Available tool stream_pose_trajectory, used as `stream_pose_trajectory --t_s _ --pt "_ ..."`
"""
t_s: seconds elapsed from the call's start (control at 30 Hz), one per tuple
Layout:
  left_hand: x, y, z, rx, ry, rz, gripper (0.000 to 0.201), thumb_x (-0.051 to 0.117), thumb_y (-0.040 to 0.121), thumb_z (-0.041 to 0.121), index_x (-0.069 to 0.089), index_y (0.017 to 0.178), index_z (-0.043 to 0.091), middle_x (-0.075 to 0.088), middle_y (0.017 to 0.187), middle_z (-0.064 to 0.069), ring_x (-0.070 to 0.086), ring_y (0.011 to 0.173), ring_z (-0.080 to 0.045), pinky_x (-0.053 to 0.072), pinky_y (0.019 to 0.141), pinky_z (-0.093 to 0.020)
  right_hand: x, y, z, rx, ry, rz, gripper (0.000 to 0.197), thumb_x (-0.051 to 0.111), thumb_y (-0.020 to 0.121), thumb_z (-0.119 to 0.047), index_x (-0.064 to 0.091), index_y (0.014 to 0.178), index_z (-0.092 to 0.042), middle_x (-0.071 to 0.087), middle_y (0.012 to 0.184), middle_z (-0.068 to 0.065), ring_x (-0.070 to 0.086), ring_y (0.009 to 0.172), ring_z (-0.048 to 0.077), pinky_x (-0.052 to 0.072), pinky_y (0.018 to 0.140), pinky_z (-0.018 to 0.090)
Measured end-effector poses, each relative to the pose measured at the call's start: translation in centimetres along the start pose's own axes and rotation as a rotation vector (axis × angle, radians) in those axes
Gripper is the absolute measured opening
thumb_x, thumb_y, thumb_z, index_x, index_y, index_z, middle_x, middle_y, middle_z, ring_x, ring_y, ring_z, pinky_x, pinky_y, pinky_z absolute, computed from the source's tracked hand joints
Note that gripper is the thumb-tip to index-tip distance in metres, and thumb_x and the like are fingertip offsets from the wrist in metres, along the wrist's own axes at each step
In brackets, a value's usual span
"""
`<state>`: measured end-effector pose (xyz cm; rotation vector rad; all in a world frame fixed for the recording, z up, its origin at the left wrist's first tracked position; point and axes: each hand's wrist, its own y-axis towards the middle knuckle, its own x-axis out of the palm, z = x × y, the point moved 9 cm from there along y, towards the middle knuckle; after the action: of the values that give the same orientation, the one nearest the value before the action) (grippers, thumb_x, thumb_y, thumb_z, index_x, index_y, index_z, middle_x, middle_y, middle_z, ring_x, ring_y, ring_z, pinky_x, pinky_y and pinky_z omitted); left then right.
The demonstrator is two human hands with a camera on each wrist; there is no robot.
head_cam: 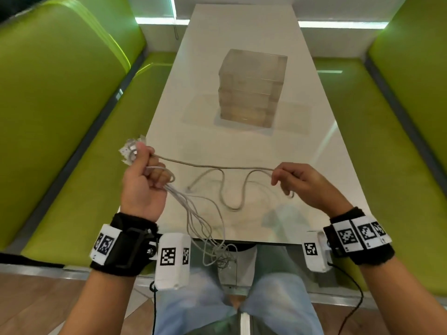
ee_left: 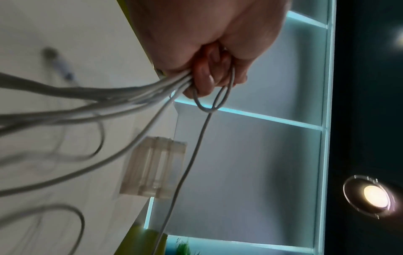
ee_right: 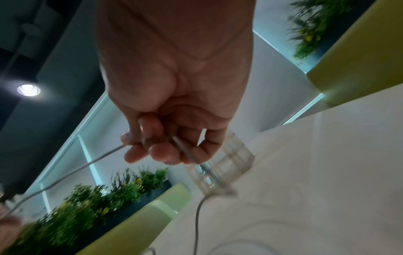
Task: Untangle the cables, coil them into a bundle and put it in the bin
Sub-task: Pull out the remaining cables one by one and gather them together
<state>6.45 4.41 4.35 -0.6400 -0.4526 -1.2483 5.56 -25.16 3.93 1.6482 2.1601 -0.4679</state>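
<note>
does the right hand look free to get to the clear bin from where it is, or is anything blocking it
Probably yes, though not free-handed. The table between the right hand and the clear bin shows nothing in the way, but that hand pinches a cable stretched to the left hand, which may hold it back.

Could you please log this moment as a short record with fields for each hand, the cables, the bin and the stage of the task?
left hand: grips several gathered cable strands, raised above the table's near edge
right hand: pinches one strand stretched from the left hand
cables: partly looped on the table, partly hanging off its near edge
bin: clear, farther up the table, no cables visible inside
stage: untangling, no finished bundle yet
</note>
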Motion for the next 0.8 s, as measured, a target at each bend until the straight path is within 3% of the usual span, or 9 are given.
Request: stream_pose_trajectory --t_s 0.07,0.13,0.23,0.33,0.37,0.5,0.63,0.73,0.8 --pt "-1.3 0.4 0.4 0.024 0.046 0.070 0.029 0.045 0.099 0.032 0.047 0.074 0.017 0.030 0.043 0.013 0.024 0.035 -0.003 0.025 0.037 -0.015 -1.3 -0.2 0.1 0.008 -0.013 0.021 0.028 0.048 0.095 -0.027 0.065 0.076 -0.016 0.049 0.054 0.003 0.045 0.055 0.013 0.036 0.057 0.020" --pt "-1.5 0.4 0.3 0.042 0.167 0.079 0.026 0.052 0.095 0.028 0.047 0.073 0.017 0.035 0.046 0.012 0.025 0.037 -0.002 0.024 0.037 -0.016 -1.6 -0.4 -0.4 0.017 -0.023 -0.025 0.027 0.048 0.097 -0.019 0.065 0.078 -0.014 0.045 0.051 -0.006 0.040 0.051 0.010 0.033 0.054 0.020" --pt "1.1 -0.9 -2.1 -0.011 0.432 -0.065 0.022 0.060 0.086 0.031 0.051 0.071 0.018 0.038 0.052 0.008 0.028 0.038 -0.002 0.025 0.036 -0.015 0.0 -0.3 -3.3 -0.031 -0.042 -0.105 0.024 0.050 0.095 -0.016 0.067 0.080 -0.008 0.052 0.052 -0.015 0.043 0.051 0.002 0.033 0.054 0.011" --pt "4.5 -3.0 -5.5 -0.073 0.632 -0.228 0.022 0.060 0.088 0.032 0.055 0.071 0.019 0.038 0.052 0.009 0.031 0.041 -0.006 0.029 0.040 -0.017 1.8 0.5 -6.1 -0.151 -0.158 -0.048 0.026 0.054 0.094 -0.026 0.066 0.074 -0.013 0.059 0.061 -0.002 0.046 0.055 0.007 0.034 0.056 0.015" --pt "5.2 -3.5 -6.3 -0.096 0.648 -0.256 0.021 0.060 0.088 0.032 0.057 0.071 0.019 0.038 0.052 0.009 0.030 0.043 -0.008 0.029 0.042 -0.019 2.1 0.8 -6.6 -0.178 -0.198 -0.017 0.027 0.054 0.093 -0.028 0.065 0.073 -0.015 0.057 0.058 0.001 0.044 0.053 0.010 0.034 0.055 0.018" --pt "6.1 -4.5 -7.7 -0.180 0.577 -0.301 0.026 0.060 0.084 0.038 0.062 0.085 0.012 0.033 0.054 0.009 0.024 0.046 -0.009 0.025 0.043 -0.020 2.6 1.6 -7.0 -0.218 -0.343 0.066 0.027 0.053 0.094 -0.032 0.066 0.075 -0.017 0.047 0.048 -0.009 0.045 0.049 0.008 0.031 0.053 0.023" --pt "6.4 -4.9 -7.6 -0.230 0.549 -0.351 0.027 0.060 0.083 0.036 0.067 0.085 0.010 0.026 0.056 0.004 0.019 0.046 -0.009 0.020 0.043 -0.020 3.3 1.4 -7.6 -0.249 -0.470 0.086 0.030 0.046 0.094 -0.040 0.067 0.082 -0.023 0.062 0.059 -0.007 0.052 0.055 0.011 0.045 0.057 0.034" --pt "6.7 -4.6 -7.1 -0.202 0.540 -0.350 0.018 0.062 0.085 0.022 0.068 0.069 0.017 0.027 0.052 0.004 0.020 0.042 -0.008 0.020 0.040 -0.019 3.9 1.3 -7.8 -0.246 -0.397 0.066 0.025 0.050 0.095 -0.036 0.066 0.081 -0.022 0.050 0.047 -0.016 0.047 0.049 0.006 0.040 0.055 0.029" --pt "6.0 -4.0 -6.2 -0.168 0.494 -0.274 0.021 0.057 0.090 0.010 0.061 0.069 0.014 0.034 0.047 0.007 0.024 0.038 -0.005 0.023 0.037 -0.017 4.2 1.3 -7.2 -0.204 -0.254 0.009 0.021 0.052 0.095 -0.032 0.066 0.082 -0.022 0.051 0.050 -0.020 0.046 0.050 0.006 0.036 0.054 0.023"
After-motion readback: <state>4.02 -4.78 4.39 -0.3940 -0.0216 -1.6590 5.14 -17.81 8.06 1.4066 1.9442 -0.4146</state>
